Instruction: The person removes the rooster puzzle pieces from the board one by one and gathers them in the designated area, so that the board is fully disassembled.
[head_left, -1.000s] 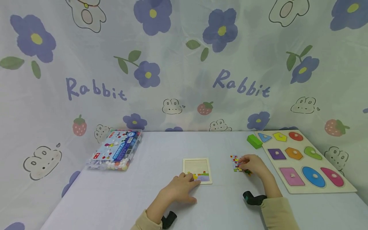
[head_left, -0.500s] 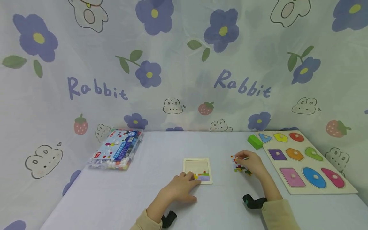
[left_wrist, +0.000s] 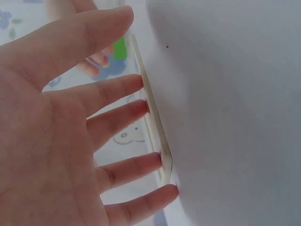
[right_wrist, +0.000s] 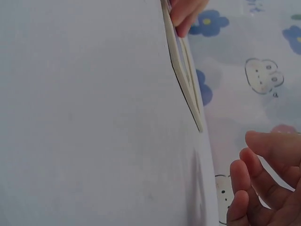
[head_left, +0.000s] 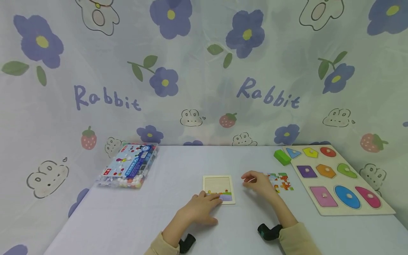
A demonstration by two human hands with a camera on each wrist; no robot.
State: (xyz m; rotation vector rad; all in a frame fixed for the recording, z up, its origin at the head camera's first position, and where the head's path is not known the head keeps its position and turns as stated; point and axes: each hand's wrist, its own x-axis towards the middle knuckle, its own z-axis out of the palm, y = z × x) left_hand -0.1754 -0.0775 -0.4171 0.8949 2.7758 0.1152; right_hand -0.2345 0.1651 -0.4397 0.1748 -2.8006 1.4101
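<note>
My left hand [head_left: 199,209] rests its spread fingertips on the lower left of a square wooden puzzle frame [head_left: 218,176]. In the left wrist view its fingers [left_wrist: 127,115] lie straight along the frame edge. Assembled pieces [head_left: 225,196] in purple and green fill the frame's bottom strip, partly under the fingers. My right hand [head_left: 259,184] hovers right of the frame, thumb and fingers bent towards each other; I cannot tell whether a piece is between them. Behind it lie several loose jigsaw pieces [head_left: 283,183], partly hidden by the hand.
A green block [head_left: 282,157] stands beside a wooden shape board [head_left: 326,182] with knobbed pieces at the right. At the back left lies a clear plastic box [head_left: 127,166] with a blue label and coloured balls. A printed curtain [head_left: 204,71] hangs behind the white table [head_left: 178,166].
My right hand has come left from the loose pieces towards the frame, uncovering pieces on the right of the pile. The left hand stays on the frame, its fingers shifted slightly.
</note>
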